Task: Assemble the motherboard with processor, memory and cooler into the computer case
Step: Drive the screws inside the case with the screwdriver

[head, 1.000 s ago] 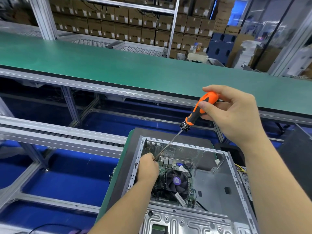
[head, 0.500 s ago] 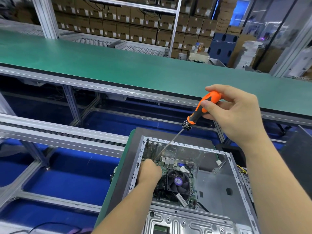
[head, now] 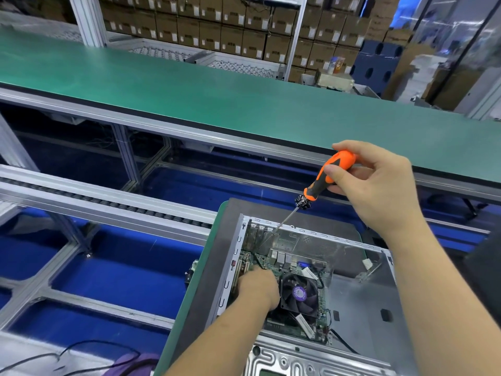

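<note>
right hand (head: 379, 185) grips the orange screwdriver (head: 329, 173), shaft angled down into the computer case (head: 360, 294) on the desk (head: 206, 270). left hand (head: 259, 287) rests curled on the motherboard (head: 267, 263) beside the cooler (head: 299, 294); whether it holds anything is hidden.

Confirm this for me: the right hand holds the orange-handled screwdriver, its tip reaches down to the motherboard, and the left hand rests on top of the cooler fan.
One detail is wrong. In the head view the left hand is on the motherboard beside the cooler fan, to its left, not on top of it. The rest stands: the right hand holds the orange-handled screwdriver, its tip down at the board.
</note>
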